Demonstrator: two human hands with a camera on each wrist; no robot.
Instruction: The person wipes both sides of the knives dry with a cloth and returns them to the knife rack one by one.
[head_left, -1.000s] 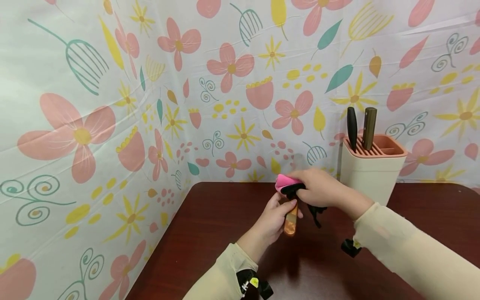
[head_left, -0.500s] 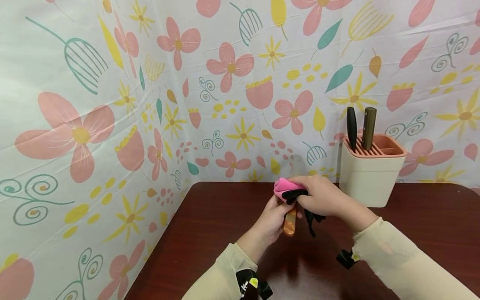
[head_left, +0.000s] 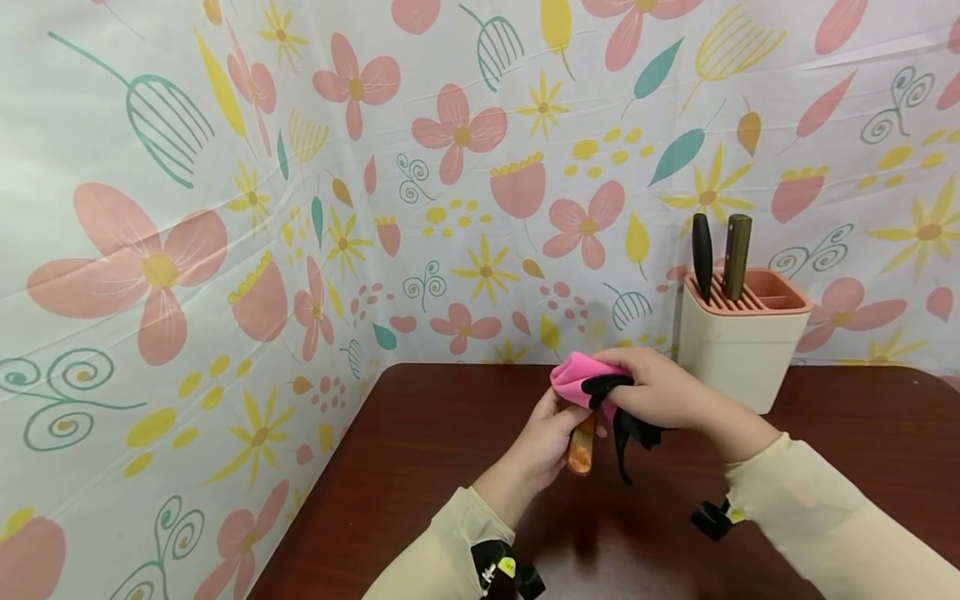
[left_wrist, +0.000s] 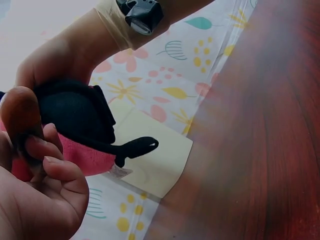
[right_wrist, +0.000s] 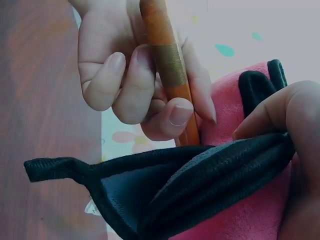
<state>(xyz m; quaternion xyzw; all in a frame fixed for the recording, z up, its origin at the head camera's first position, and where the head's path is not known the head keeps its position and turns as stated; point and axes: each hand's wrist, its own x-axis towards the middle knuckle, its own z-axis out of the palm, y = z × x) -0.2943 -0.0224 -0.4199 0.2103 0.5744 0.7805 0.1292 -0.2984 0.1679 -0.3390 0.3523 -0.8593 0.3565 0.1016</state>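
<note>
My left hand (head_left: 543, 437) grips a slim orange-brown handle (head_left: 581, 454), its rounded butt pointing down toward me. The right wrist view shows a dull gold band (right_wrist: 170, 65) round this handle, with the left fingers curled against it. Whatever extends beyond the handle is hidden under a pink cloth (head_left: 573, 372). My right hand (head_left: 663, 396) holds that cloth folded over the far end, the thumb and fingers pinching its dark-edged layers. A black hanging loop (right_wrist: 55, 169) sticks out from one corner of the cloth, beside a small white label (right_wrist: 91, 207).
A cream knife block (head_left: 738, 358) with an orange slotted top stands at the back right, holding a black-handled knife (head_left: 702, 254) and a bronze-handled one (head_left: 737, 254). The dark red-brown table (head_left: 442, 433) meets a flower-patterned sheet (head_left: 480, 208) behind and at left.
My right hand has drawn slightly right and toward me with the cloth, and more of the pink shows. The left hand keeps its grip in nearly the same place.
</note>
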